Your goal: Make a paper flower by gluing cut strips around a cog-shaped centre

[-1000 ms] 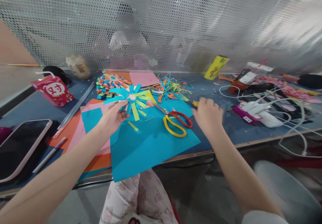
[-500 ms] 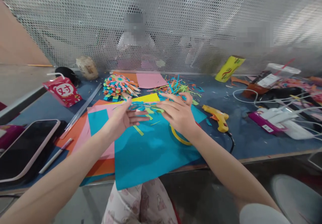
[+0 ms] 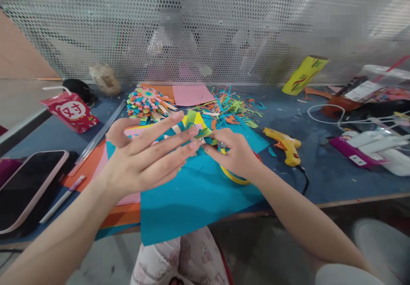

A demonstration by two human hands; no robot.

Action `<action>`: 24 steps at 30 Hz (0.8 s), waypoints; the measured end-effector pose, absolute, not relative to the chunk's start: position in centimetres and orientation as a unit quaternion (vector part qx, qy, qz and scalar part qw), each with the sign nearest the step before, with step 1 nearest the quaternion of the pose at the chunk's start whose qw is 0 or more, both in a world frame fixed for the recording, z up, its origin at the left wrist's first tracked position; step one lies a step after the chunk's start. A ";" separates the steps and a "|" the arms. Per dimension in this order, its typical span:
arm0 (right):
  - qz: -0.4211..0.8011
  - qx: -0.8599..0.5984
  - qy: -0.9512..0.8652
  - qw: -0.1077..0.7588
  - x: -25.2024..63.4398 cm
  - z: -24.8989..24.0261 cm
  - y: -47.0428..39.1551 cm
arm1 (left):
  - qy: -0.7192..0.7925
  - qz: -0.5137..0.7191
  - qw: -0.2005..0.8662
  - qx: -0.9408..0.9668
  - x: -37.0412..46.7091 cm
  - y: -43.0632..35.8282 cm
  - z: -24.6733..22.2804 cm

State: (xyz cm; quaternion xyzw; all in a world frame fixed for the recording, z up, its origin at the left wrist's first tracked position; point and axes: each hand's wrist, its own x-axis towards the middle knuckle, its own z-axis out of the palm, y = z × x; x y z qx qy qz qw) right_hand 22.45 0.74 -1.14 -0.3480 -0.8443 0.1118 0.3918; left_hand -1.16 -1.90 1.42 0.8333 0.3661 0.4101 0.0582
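Observation:
My left hand is raised over the paper with its fingers stretched out, fingertips beside some green paper strips. At the right of those strips, my right hand is closed in a pinch, its fingertips on them. Beneath both hands lies a large blue sheet. A yellow ring-shaped object sits partly hidden by the right hand. Behind the hands, a round bundle of fringed multicoloured paper rests near a loose heap of thin paper strips.
A yellow glue gun with a black cord lies to the right, near a purple power strip and white cables. At left are a phone, a white pen and a red drink carton. Perforated metal stands behind.
My left hand has turned and spread its fingers nearer the camera. The right hand has drawn its fingers in around the strips. The camera view has shifted slightly.

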 end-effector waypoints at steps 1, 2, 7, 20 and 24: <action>0.091 -0.343 -0.852 0.386 22.4 -1.2 0.6 | 0.372 0.405 0.068 0.833 -1.0 -1.7 1.3; 0.077 -0.338 -0.859 0.377 22.4 -1.3 0.6 | 0.384 0.410 0.079 0.824 -0.8 -1.6 1.2; 0.026 -0.336 -0.880 0.336 22.4 -1.6 0.4 | 0.397 0.441 0.104 0.798 -1.1 -1.2 1.2; -0.265 -0.273 -0.868 0.320 23.0 -1.3 -0.1 | 0.398 0.465 0.122 0.781 -0.8 -1.7 1.1; -0.309 -0.287 -0.846 0.327 23.0 -1.4 -0.4 | 0.390 0.467 0.141 0.781 -0.4 -2.3 1.2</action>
